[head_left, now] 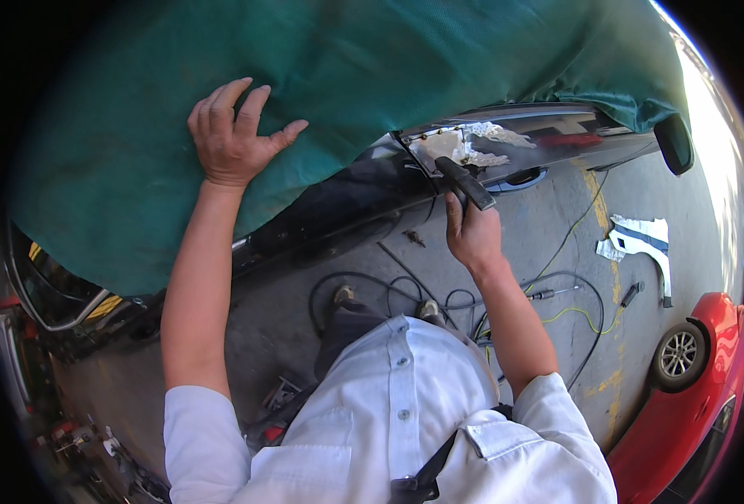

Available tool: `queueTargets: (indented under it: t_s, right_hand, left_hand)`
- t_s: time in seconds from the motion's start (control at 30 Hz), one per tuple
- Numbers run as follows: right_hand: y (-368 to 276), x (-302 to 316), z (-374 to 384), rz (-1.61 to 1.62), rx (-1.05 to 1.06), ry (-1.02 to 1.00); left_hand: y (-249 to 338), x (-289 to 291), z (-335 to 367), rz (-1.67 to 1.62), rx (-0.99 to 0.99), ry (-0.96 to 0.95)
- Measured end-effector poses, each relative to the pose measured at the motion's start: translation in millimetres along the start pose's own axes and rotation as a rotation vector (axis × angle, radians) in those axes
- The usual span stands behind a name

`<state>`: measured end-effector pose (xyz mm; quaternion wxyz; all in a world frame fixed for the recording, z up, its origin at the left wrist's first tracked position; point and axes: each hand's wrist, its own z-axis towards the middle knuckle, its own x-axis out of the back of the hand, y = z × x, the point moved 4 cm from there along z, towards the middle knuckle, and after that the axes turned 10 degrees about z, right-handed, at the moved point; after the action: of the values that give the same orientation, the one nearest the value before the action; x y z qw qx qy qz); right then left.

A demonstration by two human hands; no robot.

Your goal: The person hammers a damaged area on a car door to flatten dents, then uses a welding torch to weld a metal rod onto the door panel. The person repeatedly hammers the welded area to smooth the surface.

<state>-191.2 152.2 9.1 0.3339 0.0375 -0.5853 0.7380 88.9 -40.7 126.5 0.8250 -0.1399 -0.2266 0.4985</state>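
A grey concrete floor (641,189), marked with a worn yellow line, spreads beneath everything. A large dark green sheet cover (372,76) drapes over a glossy black car (338,197), whose side shows along the cover's lower edge. A bright red car (683,428) stands at the floor's right edge, well apart from the black one, with a silver-spoked black wheel (679,356). A white curved body panel (651,248) lies on the floor between the red car and the black car's side mirror (674,144), which juts out past the cover's right corner.

The left hand (233,143) is over the cover's left half, above its lower edge, with fingers spread wide and holding nothing; whether the palm touches the fabric cannot be told. The right hand (475,231) is closed around a dark hammer-like tool (464,183). The tool is at the black car's side, just beside the lower edge of a pale patch (447,149) with ragged white margins; contact there is unclear. A dark door handle (519,180) is near the patch's right end.
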Motion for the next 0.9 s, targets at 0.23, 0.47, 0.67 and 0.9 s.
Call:
queueTargets:
  t_s: [0.23,0.47,0.67,0.9]
  right_hand:
    - [15,-18,9,-0.109,0.091,0.011]
    - [9,-22,15,-0.084,0.1,0.001]
    - [9,-24,24,-0.067,0.099,-0.019]
    - [12,-1,2,-0.095,-0.01,0.022]
  left_hand:
    - [0,-1,3,-0.012,-0.005,-0.049]
    - [-1,-1,1,0.004,0.002,-0.084]
    - [0,-1,0,0.009,0.009,-0.082]
    - [0,-2,-2,0.014,0.011,-0.087]
